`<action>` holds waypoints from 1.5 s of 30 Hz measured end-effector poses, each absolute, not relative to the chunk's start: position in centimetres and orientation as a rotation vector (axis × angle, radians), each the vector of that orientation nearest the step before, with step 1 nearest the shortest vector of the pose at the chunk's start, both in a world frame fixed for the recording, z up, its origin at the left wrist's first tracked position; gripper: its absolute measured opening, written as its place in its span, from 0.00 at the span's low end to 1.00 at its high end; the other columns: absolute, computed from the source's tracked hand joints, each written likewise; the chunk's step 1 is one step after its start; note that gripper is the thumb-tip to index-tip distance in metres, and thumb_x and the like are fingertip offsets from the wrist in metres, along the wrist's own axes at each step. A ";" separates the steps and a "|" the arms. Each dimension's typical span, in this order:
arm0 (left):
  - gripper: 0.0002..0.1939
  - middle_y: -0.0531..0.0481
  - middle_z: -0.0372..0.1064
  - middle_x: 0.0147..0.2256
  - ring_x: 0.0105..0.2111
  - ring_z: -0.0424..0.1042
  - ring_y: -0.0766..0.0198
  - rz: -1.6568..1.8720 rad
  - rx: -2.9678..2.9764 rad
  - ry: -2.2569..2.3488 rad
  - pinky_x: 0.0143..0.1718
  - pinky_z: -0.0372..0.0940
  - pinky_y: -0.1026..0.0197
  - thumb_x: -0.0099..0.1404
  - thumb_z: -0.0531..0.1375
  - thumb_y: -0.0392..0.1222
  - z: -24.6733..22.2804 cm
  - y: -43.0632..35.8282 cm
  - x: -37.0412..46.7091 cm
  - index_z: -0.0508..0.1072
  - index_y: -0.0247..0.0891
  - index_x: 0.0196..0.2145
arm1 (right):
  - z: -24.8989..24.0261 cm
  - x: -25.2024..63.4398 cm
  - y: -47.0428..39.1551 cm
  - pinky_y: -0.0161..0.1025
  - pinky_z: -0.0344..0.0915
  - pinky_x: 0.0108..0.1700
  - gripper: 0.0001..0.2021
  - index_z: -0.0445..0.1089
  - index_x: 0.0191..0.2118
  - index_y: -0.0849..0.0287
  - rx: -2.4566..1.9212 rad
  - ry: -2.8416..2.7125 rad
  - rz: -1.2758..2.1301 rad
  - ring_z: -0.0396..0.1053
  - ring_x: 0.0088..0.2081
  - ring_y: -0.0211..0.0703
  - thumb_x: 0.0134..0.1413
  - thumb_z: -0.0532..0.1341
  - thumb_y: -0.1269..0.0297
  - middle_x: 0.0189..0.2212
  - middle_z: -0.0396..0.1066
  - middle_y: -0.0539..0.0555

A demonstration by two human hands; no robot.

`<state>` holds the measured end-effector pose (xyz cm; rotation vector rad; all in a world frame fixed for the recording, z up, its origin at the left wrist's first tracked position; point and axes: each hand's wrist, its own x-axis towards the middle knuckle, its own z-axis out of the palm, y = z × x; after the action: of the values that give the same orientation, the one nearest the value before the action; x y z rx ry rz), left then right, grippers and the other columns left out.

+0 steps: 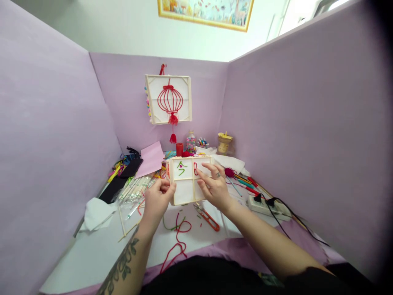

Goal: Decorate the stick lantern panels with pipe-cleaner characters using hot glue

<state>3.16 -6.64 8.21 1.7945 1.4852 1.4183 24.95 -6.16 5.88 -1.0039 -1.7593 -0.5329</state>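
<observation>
A pale wooden-framed panel [183,191], split into four white panes, is held up above the table. A green yarn character [181,168] sits in its upper left pane and a red one [195,169] in the upper right. My left hand [159,194] pinches the panel's left edge. Over the right half lies my right hand [214,184], fingers apart, fingertips on or near the red character; part of that side is hidden. Below are orange-handled snips [208,217], red yarn [181,246] and small green clippings [199,217].
A framed panel with a red lantern design [170,100] hangs at the back wall. Behind my hands stand a jar of coloured beads [190,143] and a red cup [179,149]. A power strip [267,207] with black cables lies right; packaged sticks [135,189] lie left.
</observation>
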 end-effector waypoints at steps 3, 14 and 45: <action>0.14 0.54 0.70 0.21 0.22 0.69 0.65 1.431 1.797 1.485 0.26 0.64 0.65 0.55 0.62 0.52 8.2 -6.6 3.1 0.72 0.38 0.27 | 5.9 25.1 -6.3 0.58 0.59 0.58 0.16 0.73 0.52 0.52 -1.005 -1.732 -0.536 0.56 0.55 0.56 0.59 0.58 0.65 0.54 0.64 0.59; 0.13 0.54 0.70 0.20 0.22 0.69 0.65 1.444 1.811 1.465 0.25 0.64 0.65 0.56 0.62 0.52 8.3 -6.6 3.2 0.71 0.38 0.27 | 5.9 24.3 -6.3 0.59 0.55 0.61 0.18 0.70 0.55 0.56 -1.068 -1.818 -0.543 0.53 0.60 0.58 0.61 0.56 0.62 0.60 0.59 0.61; 0.13 0.53 0.71 0.21 0.22 0.71 0.65 1.422 1.831 1.481 0.25 0.65 0.64 0.56 0.61 0.51 8.1 -6.7 3.0 0.71 0.38 0.27 | 6.3 24.6 -6.4 0.56 0.58 0.58 0.18 0.61 0.56 0.55 -0.904 -1.750 -0.346 0.61 0.59 0.53 0.62 0.53 0.65 0.41 0.75 0.57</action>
<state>3.04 -6.69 8.14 1.8312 1.4810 1.4216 24.63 -6.38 6.29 -0.9044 -1.7496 -0.3458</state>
